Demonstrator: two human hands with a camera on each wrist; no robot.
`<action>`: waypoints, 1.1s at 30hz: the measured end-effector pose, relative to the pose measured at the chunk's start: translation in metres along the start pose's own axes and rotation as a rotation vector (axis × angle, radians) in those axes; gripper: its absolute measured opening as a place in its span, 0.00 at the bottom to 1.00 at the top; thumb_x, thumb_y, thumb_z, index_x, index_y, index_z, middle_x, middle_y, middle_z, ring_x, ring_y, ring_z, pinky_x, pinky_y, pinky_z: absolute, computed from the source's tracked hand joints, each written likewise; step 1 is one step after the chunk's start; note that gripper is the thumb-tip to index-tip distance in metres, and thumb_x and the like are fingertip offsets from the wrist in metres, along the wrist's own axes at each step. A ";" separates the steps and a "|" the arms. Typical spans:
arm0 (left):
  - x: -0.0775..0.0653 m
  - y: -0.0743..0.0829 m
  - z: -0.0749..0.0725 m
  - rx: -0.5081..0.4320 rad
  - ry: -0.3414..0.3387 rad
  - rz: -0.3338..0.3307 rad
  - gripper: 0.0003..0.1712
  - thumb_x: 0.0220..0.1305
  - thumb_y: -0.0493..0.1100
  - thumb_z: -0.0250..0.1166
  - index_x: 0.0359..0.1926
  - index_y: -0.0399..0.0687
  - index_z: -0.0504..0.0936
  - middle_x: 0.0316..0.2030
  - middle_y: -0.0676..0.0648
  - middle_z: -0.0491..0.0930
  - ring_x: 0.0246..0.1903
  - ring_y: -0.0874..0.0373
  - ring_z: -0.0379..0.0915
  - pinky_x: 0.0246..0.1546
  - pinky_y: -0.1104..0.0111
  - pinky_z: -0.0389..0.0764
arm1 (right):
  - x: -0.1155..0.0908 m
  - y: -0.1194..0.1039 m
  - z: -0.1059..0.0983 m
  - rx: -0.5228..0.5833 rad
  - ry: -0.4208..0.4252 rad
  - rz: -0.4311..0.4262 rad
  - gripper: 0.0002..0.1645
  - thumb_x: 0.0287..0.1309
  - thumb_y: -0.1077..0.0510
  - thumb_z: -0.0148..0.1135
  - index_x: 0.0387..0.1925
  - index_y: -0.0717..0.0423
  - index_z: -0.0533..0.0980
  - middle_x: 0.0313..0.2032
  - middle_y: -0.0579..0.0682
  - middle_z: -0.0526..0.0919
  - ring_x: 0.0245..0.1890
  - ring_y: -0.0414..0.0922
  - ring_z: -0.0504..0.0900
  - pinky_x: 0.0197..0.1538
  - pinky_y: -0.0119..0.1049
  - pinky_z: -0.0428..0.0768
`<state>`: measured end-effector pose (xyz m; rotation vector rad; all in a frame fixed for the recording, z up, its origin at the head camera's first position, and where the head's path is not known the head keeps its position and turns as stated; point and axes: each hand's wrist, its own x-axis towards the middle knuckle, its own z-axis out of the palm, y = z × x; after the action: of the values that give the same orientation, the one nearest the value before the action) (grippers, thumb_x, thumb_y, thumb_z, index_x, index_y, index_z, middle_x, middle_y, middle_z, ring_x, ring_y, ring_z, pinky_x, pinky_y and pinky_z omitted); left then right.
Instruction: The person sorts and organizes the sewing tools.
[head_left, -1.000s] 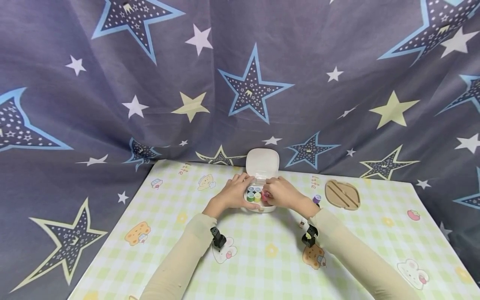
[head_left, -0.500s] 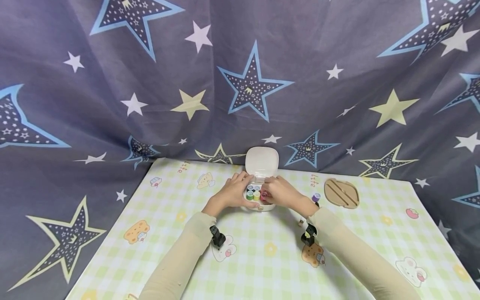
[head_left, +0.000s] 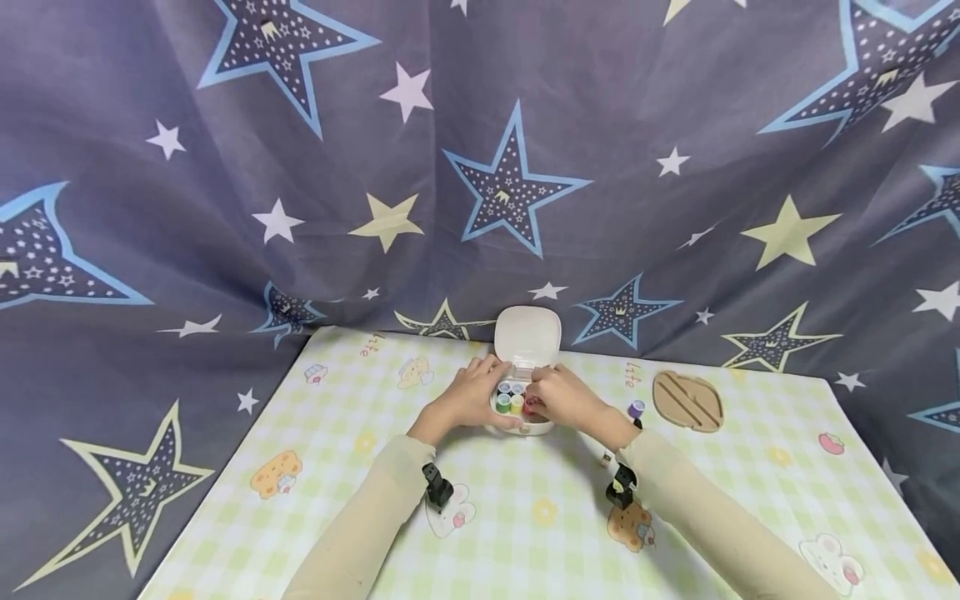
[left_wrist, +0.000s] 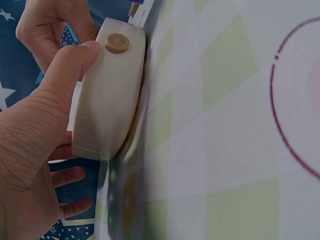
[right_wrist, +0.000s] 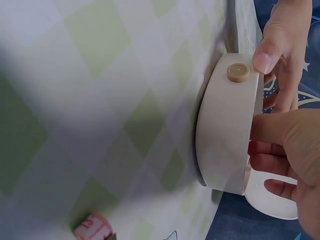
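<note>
A white box (head_left: pixel 537 430) stands at the far side of the table with its lid (head_left: pixel 527 335) raised; a round tan button (left_wrist: pixel 117 43) is on its front wall. My left hand (head_left: pixel 471 398) holds the box from the left, thumb on the front rim. Inside are several thread spools, among them a green spool (head_left: pixel 502 404) and a yellow spool (head_left: pixel 517 404). My right hand (head_left: pixel 567 398) reaches into the box's right half, its fingers pinching a red spool (head_left: pixel 529 406) that they partly hide.
A purple spool (head_left: pixel 636 408) stands right of the right wrist. Beyond it lies a tan slotted tray (head_left: pixel 688 401). A small white roll with red print (right_wrist: pixel 93 227) lies on the table near the right wrist. A star-patterned curtain (head_left: pixel 480 275) hangs behind the table.
Both hands keep nearly the same place at the box, the right fingers staying at the red spool. The whole head view has shifted slightly, with everything sitting a little lower now.
</note>
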<state>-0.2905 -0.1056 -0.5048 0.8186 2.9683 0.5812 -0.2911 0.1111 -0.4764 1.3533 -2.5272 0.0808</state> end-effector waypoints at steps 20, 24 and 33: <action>-0.001 -0.003 0.004 0.026 0.028 0.028 0.63 0.46 0.73 0.75 0.76 0.47 0.63 0.60 0.47 0.69 0.58 0.50 0.63 0.53 0.55 0.73 | 0.006 -0.007 -0.001 -0.041 -0.048 0.046 0.07 0.51 0.57 0.76 0.22 0.50 0.84 0.23 0.43 0.76 0.25 0.41 0.74 0.37 0.40 0.74; -0.002 -0.004 0.005 0.030 0.028 0.016 0.63 0.46 0.73 0.75 0.76 0.47 0.63 0.60 0.47 0.68 0.59 0.50 0.63 0.53 0.56 0.72 | 0.009 -0.007 -0.002 -0.027 -0.061 0.059 0.07 0.51 0.57 0.76 0.23 0.51 0.84 0.23 0.43 0.77 0.26 0.41 0.75 0.37 0.39 0.74; -0.002 -0.001 0.004 0.021 0.026 0.028 0.63 0.47 0.73 0.75 0.76 0.46 0.63 0.59 0.46 0.69 0.58 0.49 0.64 0.53 0.54 0.73 | 0.007 -0.009 -0.007 0.064 -0.073 0.121 0.10 0.49 0.59 0.78 0.22 0.53 0.81 0.24 0.45 0.78 0.24 0.42 0.75 0.34 0.40 0.73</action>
<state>-0.2889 -0.1066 -0.5090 0.8621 2.9958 0.5670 -0.2859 0.1016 -0.4681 1.2467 -2.6876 0.1393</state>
